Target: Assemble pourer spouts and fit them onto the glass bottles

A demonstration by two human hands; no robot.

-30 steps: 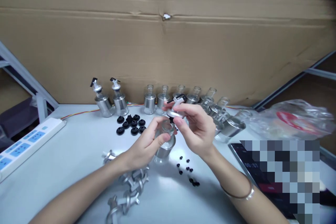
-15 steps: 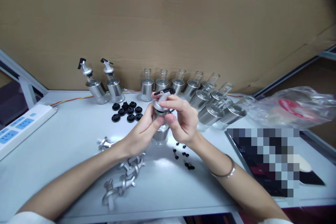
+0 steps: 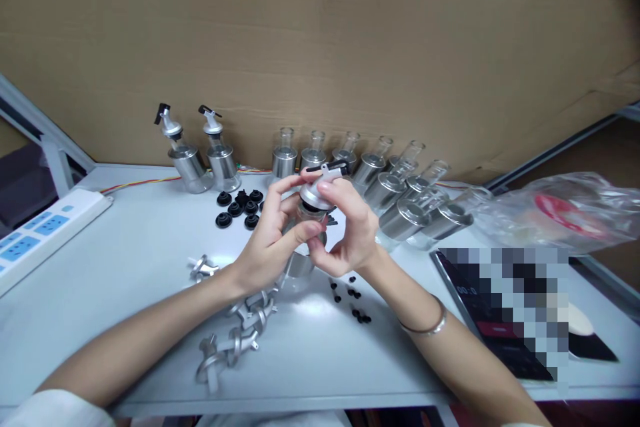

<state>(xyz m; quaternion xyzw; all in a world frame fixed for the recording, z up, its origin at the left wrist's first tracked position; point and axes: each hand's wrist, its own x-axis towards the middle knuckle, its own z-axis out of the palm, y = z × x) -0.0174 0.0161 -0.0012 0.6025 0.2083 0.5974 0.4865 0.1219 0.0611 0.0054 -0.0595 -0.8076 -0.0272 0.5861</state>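
A glass bottle with a steel sleeve [image 3: 300,267] is in front of me, leaning with its neck to the upper right. Wrapped round its neck, my left hand [image 3: 267,240] is closed with the thumb across the front. My right hand [image 3: 350,223] grips the silver pourer spout [image 3: 315,195] at the bottle's mouth, the index finger on its side and the thumb lower, by the neck. A black lever [image 3: 327,166] tops the spout. My fingers hide most of the neck.
Two bottles with spouts [image 3: 187,167] stand back left, several open bottles [image 3: 397,190] back right. Black stoppers [image 3: 235,208], silver spout parts [image 3: 243,313] and small black pieces [image 3: 356,293] lie about. A power strip [image 3: 50,230], plastic bag [image 3: 565,210] and dark tablet [image 3: 480,310] flank them.
The bottle leans further right, and its spout has turned so the black lever points more to the right. Both hands stay on it. The view has shifted slightly.
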